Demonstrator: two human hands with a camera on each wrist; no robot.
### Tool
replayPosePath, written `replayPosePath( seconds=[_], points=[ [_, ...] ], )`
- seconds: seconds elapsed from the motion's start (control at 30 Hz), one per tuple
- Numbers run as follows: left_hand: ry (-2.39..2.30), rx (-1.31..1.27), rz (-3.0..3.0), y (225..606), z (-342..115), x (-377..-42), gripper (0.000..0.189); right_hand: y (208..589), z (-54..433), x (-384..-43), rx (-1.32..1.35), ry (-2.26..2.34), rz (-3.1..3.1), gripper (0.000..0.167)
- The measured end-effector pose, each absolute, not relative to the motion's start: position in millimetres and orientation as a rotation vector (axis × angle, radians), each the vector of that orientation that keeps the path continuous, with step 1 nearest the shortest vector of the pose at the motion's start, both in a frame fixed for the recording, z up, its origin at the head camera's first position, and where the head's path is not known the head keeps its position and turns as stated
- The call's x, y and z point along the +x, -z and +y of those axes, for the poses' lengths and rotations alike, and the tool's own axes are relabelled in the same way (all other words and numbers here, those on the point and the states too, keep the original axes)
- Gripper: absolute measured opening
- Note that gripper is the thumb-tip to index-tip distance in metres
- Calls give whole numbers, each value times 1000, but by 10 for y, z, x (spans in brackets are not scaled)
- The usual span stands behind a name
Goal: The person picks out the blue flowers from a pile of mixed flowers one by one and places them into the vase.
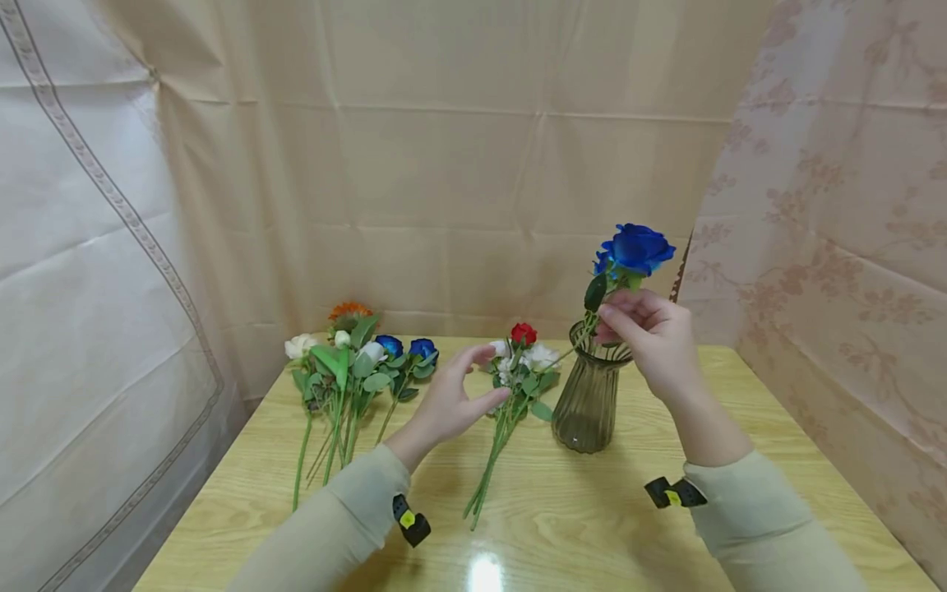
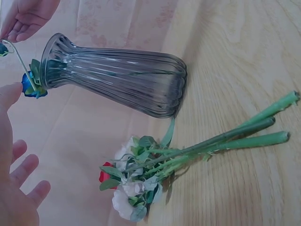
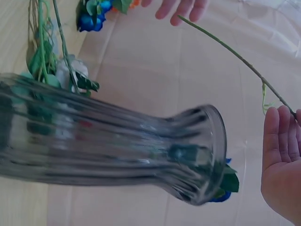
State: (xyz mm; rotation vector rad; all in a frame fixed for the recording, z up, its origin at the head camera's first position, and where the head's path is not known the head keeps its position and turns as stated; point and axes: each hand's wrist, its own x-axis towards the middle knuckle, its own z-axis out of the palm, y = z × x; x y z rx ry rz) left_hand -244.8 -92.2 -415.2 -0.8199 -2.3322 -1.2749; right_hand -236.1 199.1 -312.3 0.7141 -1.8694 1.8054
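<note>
My right hand (image 1: 651,337) pinches the stem of a blue rose (image 1: 638,249) above the mouth of a ribbed smoky glass vase (image 1: 586,407). In the right wrist view the stem (image 3: 230,52) slants away from those fingers, and its end reaches the fingertips of my left hand. That left hand (image 1: 451,399) has its fingers spread and grips nothing, over a bunch with a red rose (image 1: 524,333) and white flowers (image 1: 540,356). Another blue flower (image 2: 33,87) with green leaves pokes out at the vase's rim.
Left on the wooden table (image 1: 547,534) lie several more stems: an orange flower (image 1: 350,312), a cream rose (image 1: 301,345) and blue roses (image 1: 423,349). Cloth hangs behind the table (image 1: 444,164) and along both sides.
</note>
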Motion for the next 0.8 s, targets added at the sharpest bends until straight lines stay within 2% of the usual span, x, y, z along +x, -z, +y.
replayPosePath(
  seconds=[0.37,0.8],
  points=[
    [1349,-822,-2339,4097,-820,-2460,64,2926,2183,-2402,689,-1924,-1690,9],
    [1374,-786,-2359,4025,-725,-2494,72,2737,2419,-2463,655,-1956,-1624,11]
  ],
)
